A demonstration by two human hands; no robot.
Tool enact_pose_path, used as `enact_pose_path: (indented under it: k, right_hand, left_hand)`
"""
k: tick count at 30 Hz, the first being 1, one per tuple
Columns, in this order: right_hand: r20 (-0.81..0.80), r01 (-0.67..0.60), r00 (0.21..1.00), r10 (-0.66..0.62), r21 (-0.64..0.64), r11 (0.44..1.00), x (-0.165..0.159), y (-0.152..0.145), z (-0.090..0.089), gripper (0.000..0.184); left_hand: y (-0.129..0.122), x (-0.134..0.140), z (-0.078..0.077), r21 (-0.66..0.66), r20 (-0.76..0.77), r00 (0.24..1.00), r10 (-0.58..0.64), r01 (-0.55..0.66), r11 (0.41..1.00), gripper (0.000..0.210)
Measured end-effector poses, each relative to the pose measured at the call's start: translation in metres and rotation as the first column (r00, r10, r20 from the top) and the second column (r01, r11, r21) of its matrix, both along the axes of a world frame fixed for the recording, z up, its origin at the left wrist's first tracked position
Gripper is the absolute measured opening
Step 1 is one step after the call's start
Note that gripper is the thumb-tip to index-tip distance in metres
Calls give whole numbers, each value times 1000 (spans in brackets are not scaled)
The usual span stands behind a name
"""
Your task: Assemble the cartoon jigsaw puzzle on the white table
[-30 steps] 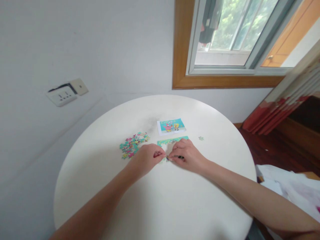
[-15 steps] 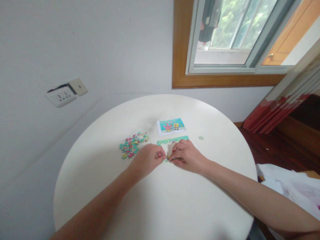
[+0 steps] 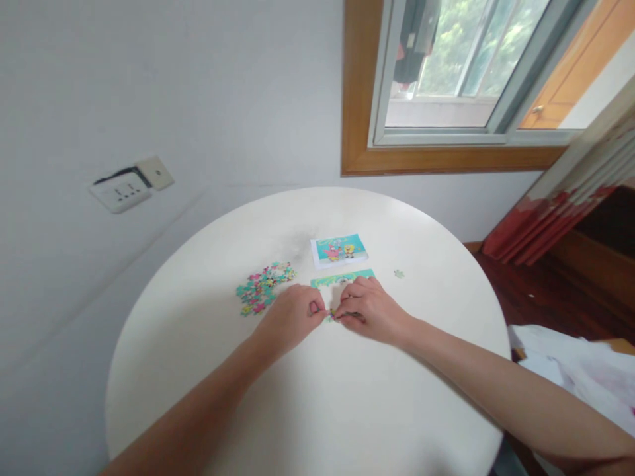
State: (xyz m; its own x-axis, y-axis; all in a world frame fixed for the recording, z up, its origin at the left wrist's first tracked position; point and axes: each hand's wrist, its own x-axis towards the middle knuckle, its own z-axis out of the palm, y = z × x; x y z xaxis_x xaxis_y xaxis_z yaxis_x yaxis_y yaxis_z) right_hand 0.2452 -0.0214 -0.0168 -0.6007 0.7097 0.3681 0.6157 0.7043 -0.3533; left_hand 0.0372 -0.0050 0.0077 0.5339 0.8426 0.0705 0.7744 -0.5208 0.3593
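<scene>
My left hand (image 3: 299,311) and my right hand (image 3: 370,309) meet near the middle of the table, fingertips pinched together. Between them are small jigsaw puzzle pieces (image 3: 331,318), partly covered by the fingers. Just beyond my hands lies a joined green strip of puzzle (image 3: 342,278), its near side partly hidden by my right hand. Behind the strip is a picture card (image 3: 342,250) with a pink and a yellow cartoon figure on turquoise. A loose pile of mixed puzzle pieces (image 3: 260,289) lies beyond my left hand. One single piece (image 3: 399,274) sits apart at the right.
The round white table (image 3: 317,410) stands against a wall with a socket (image 3: 122,192). A wood-framed window (image 3: 362,155) is above its far side. At the right hang curtains (image 3: 536,218), and white bags or sheets (image 3: 570,363) lie low beside the table.
Both hands stay in nearly the same place, with only slight finger movement at the small puzzle pieces. The pile, strip, card and single piece look unmoved.
</scene>
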Motion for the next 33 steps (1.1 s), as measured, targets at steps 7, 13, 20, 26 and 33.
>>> enact_pose_path:
  k: [7,13,20,26,33]
  right_hand:
    - [-12,-1,1000,1,7,1000,-1,1,-2,9]
    - [-8,-1,1000,1,9,1000,0,1,-1,10]
    - [-12,-9,1000,9,-2,1000,0,1,-1,10]
    - [-6,-3,1000,3,9,1000,1,-3,6,18]
    - [127,-95,988,83,89,992,-1,-8,7,33]
  left_hand:
    - [-1,-1,-1,71,-73,997,10,-5,997,4]
    - [0,-1,2,61,-59,998,7,-3,998,10]
    - [8,-18,4,17,2,1000,17,-17,1000,9]
    - [3,-27,6,-80,-8,999,-33,32,996,16]
    - [2,-25,5,-127,-20,999,-43,40,991,17]
